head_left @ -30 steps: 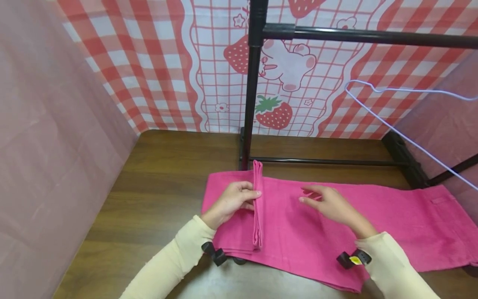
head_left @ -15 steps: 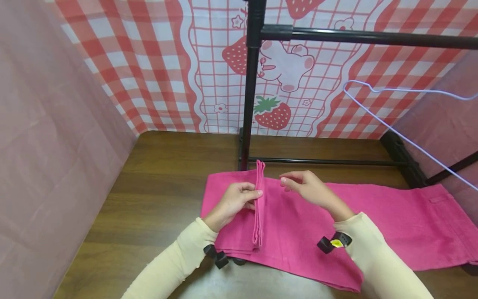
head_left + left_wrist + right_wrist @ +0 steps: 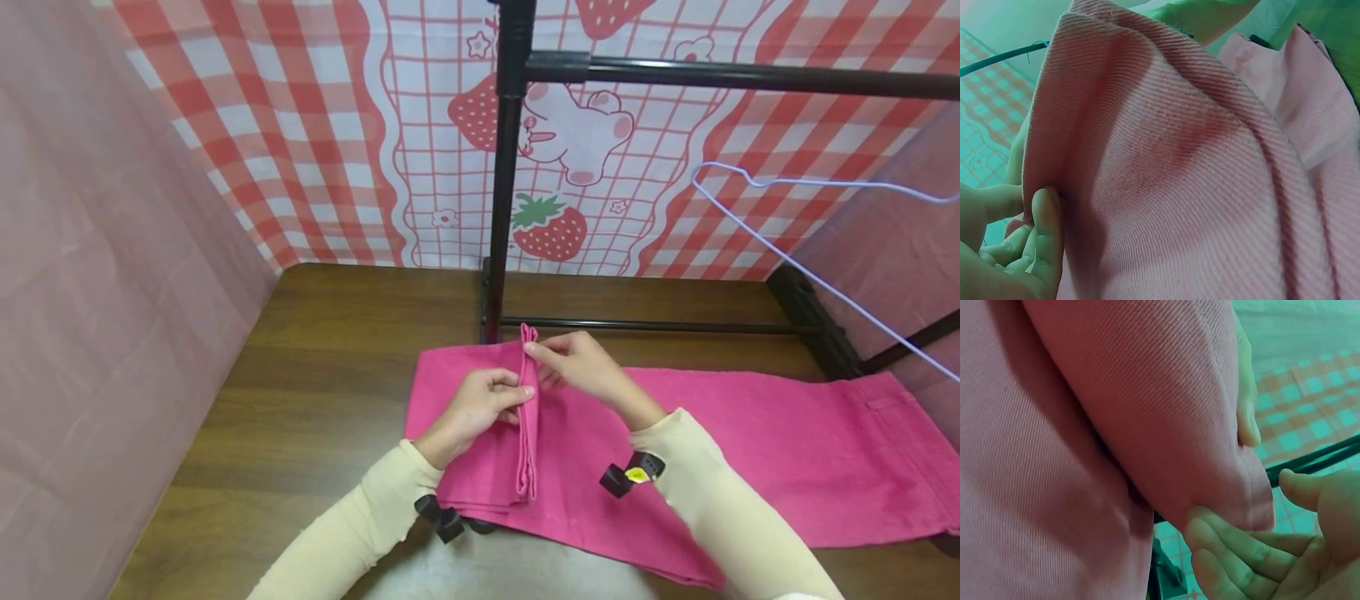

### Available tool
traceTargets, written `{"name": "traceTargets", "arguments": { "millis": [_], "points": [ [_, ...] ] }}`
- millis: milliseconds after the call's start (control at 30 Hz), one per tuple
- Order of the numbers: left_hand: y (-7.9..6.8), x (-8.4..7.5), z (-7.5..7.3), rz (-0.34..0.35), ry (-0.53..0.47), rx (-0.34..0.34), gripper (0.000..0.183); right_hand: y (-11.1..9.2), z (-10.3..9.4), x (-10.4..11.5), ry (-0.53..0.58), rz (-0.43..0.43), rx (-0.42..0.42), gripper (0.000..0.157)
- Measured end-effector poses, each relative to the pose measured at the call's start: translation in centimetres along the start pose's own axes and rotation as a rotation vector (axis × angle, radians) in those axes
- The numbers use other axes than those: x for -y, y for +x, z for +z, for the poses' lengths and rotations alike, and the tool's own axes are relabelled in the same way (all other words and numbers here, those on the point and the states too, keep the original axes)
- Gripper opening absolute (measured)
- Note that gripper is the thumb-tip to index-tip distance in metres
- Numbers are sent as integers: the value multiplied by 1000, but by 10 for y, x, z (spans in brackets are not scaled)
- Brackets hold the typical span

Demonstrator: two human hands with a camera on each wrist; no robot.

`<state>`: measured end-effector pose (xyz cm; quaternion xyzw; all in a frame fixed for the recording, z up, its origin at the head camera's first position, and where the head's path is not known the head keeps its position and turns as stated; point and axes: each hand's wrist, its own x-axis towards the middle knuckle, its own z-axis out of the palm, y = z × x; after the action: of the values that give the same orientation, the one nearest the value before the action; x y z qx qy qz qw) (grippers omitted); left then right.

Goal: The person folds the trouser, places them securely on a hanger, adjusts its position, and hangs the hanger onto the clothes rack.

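Observation:
Pink trousers (image 3: pixel 720 442) lie lengthwise on the table, their left end doubled back into an upright fold (image 3: pixel 528 425). My left hand (image 3: pixel 482 407) pinches that fold near its middle. In the left wrist view, the thumb (image 3: pixel 1047 231) presses on the near face of the ribbed cloth, and several fingers are partly hidden behind its edge. At the far end of the fold is my right hand (image 3: pixel 581 365). In the right wrist view, its fingers (image 3: pixel 1229 550) touch the cloth, while the thumb (image 3: pixel 1300 487) stands just off the edge.
Behind the trousers rises a black garment rack (image 3: pixel 504 192). A lilac hanger (image 3: pixel 795 258) hangs at the right. Bare brown tabletop (image 3: pixel 300 400) extends to the left, and a checked curtain (image 3: pixel 300 125) backs the table.
My right hand has come left over the trousers to the fold's far end. My left hand keeps its hold, and the fold has shifted slightly right.

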<state>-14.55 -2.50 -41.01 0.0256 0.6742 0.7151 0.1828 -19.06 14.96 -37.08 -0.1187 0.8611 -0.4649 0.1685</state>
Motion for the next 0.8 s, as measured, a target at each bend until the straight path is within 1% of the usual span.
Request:
{"name": "traceTargets", "arguments": {
  "millis": [167, 233, 300, 400, 500, 633, 733, 800],
  "points": [
    [0, 0, 2, 11, 38, -13, 24, 3, 5, 7, -53, 57, -17, 38],
    [0, 1, 2, 13, 51, -18, 25, 7, 7, 7, -11, 86, -7, 31],
    [0, 1, 2, 13, 63, -26, 26, 10, 9, 7, 62, 118, 1, 23],
    [0, 1, 3, 14, 72, -34, 28, 15, 10, 5, 163, 148, 1, 18],
    [-1, 0, 3, 15, 58, -32, 29, 14, 11, 4, 192, 141, -17, 17],
    [-5, -1, 1, 27, 21, -29, 30, 13, 11, 3, 193, 120, -51, 13],
    [-8, -1, -1, 52, 27, -28, 31, 12, 11, 3, 200, 123, -72, 13],
    [-12, -1, -4, 81, 53, -18, 32, 12, 12, 4, 220, 129, -79, 13]
  ]
}}
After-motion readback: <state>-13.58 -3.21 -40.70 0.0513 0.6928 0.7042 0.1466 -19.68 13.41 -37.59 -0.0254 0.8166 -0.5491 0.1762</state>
